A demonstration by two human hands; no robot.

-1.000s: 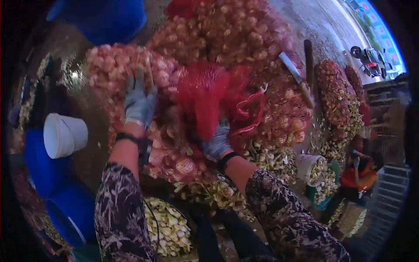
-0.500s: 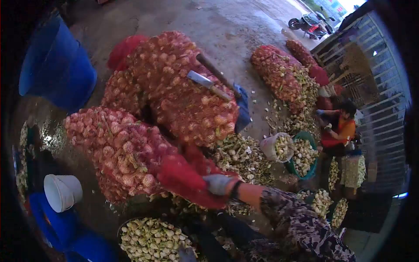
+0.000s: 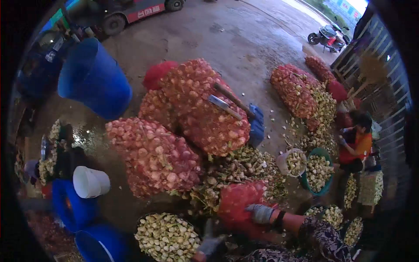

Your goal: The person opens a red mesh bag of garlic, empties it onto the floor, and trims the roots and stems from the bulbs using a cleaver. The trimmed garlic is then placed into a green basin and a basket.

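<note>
My right hand (image 3: 260,213), in a grey glove, is closed on a loose red mesh bag (image 3: 238,198) above the garlic pile. My left hand (image 3: 211,245), also gloved, is at the bottom beside a basket of garlic bulbs (image 3: 166,238); it is a little blurred, its thumb and fingers apart with nothing in them. Left of the mesh bag lies a full red mesh sack of garlic (image 3: 152,157). Loose garlic bulbs (image 3: 257,168) are heaped on the floor behind the bag. A knife (image 3: 224,107) rests on a larger garlic sack (image 3: 205,105).
A blue shovel (image 3: 256,126) leans by the larger sack. Blue tubs (image 3: 94,81) and a white bucket (image 3: 91,182) stand left. At right, a person in orange (image 3: 360,144) sits near a green basket of garlic (image 3: 318,172). A scooter (image 3: 329,37) and a forklift (image 3: 142,13) are farther off.
My right hand has drawn the red mesh away from the left sack and towards me. The left hand shows more fully beside the basket. The view has shifted, bringing the forklift in.
</note>
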